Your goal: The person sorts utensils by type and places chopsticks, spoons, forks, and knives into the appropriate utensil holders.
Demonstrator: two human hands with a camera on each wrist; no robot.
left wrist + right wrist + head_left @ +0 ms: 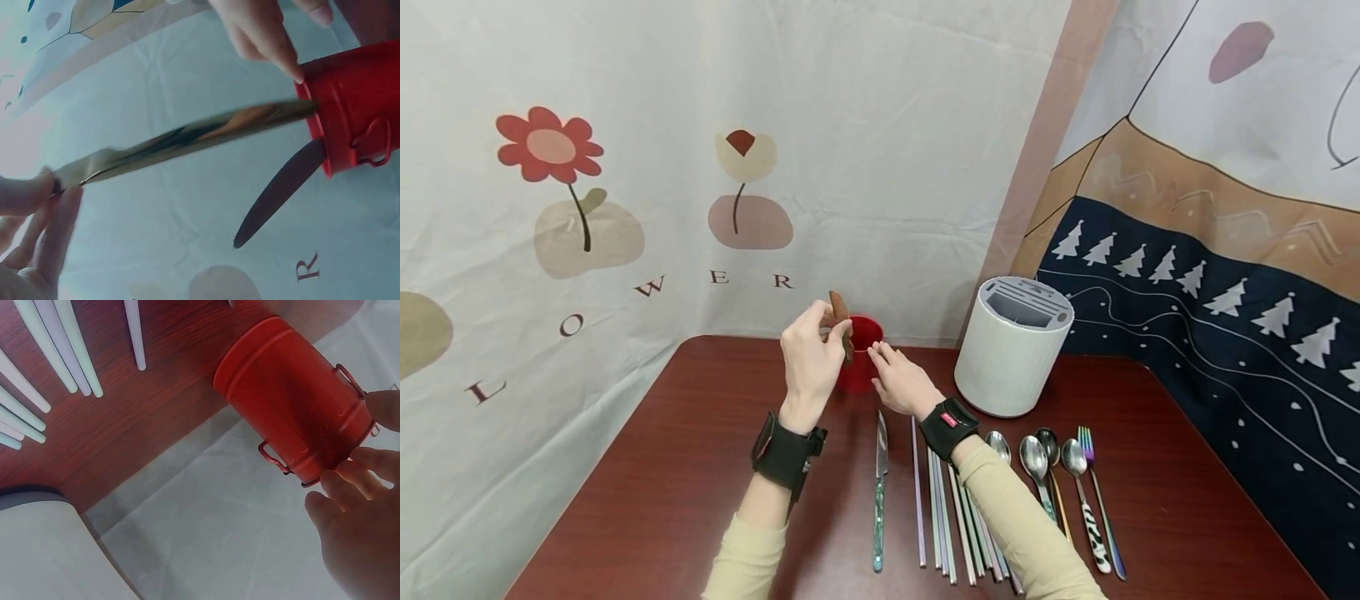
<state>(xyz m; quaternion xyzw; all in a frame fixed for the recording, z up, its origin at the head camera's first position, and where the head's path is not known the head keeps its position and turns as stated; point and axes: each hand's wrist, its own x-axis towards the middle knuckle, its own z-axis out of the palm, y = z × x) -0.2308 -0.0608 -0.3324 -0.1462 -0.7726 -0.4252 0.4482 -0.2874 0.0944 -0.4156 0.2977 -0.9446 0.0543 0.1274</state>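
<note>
My left hand (pixel 811 358) pinches one end of a shiny golden knife (pixel 187 137) between thumb and fingers. The knife's other end reaches the mouth of a red bucket (pixel 856 379) with small side handles. A second, dark-looking knife blade (pixel 278 197) sticks out over the bucket's rim. In the right wrist view the bucket (pixel 294 394) stands at the table's back edge. My right hand (pixel 904 382) is at its right side, fingers stretched toward the rim, a fingertip touching it in the left wrist view. The lower part of the second knife is hidden inside the bucket.
On the dark red table (pixel 722 467) lie a green-handled knife (pixel 880 500), several pastel chopsticks (pixel 940 517), several spoons (pixel 1033 458) and a rainbow fork (pixel 1097 492). A white utensil holder (pixel 1011 358) with a grey slotted top stands at the back right. Behind hangs a printed curtain (pixel 880 150).
</note>
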